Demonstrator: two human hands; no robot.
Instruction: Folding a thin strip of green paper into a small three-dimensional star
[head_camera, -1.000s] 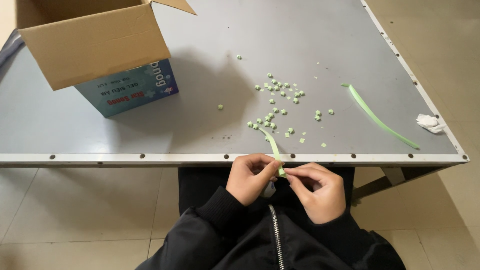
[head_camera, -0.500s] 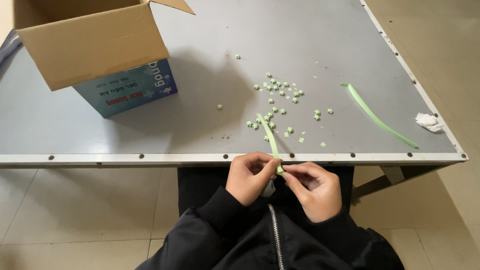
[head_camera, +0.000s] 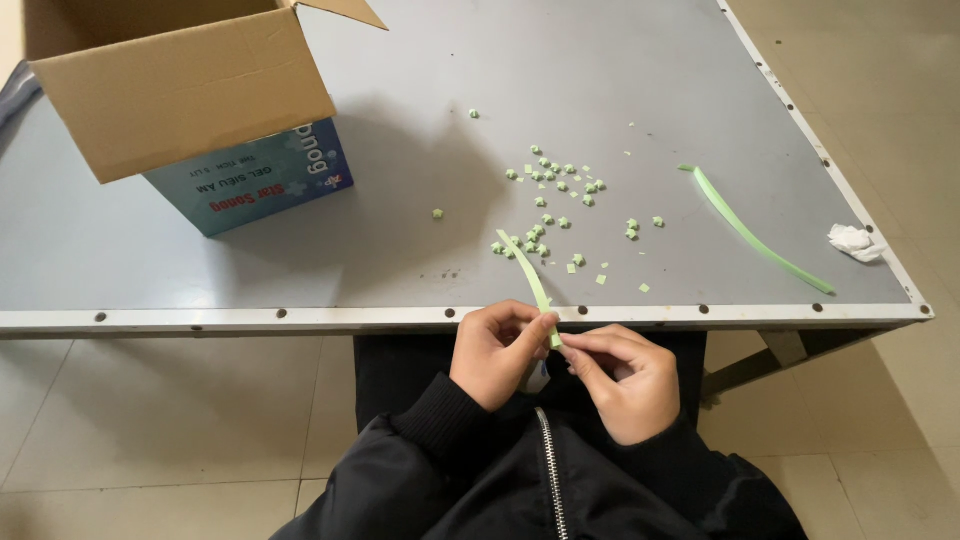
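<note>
A thin green paper strip (head_camera: 527, 276) is pinched at its near end between the fingertips of my left hand (head_camera: 495, 352) and my right hand (head_camera: 625, 377), just below the table's front edge. The strip slants up and left over the grey table (head_camera: 300, 270). Several small folded green paper stars (head_camera: 553, 186) lie scattered on the table beyond the hands, with tiny green scraps among them. A second, longer green strip (head_camera: 755, 233) lies flat at the right of the table.
An open cardboard box (head_camera: 190, 95) with a blue printed side stands at the back left. A crumpled white paper (head_camera: 855, 242) lies near the table's right edge. A metal table leg (head_camera: 770, 355) shows below right, over a tiled floor.
The strip has swung a little, its far end now reaching further over the table. Both hands stay in the same spot, fingers shifting slightly on the strip's near end.
</note>
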